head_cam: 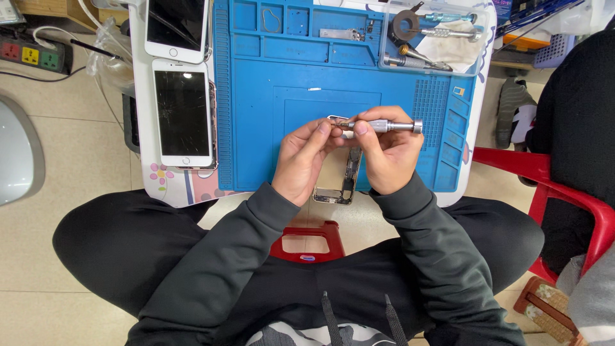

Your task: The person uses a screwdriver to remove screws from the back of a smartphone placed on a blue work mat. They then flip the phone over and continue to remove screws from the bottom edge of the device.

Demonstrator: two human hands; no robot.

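Both hands meet at centre: left hand (302, 160) cupped, right hand (386, 157) pinching

Pale beige floor tiles (77, 147) spread under a small white table (142, 115) with a flower print at its near corner. A red plastic chair (564, 192) stands at the right, and a power strip (35, 54) lies upper left beside what may be a grey bin lid (19, 154).

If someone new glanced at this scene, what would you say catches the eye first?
Probably the two hands at the centre: the right hand holds a silver screwdriver level over an opened phone body, steadied by the left hand. Beneath lies a bright blue work mat, with two white phones on its left.
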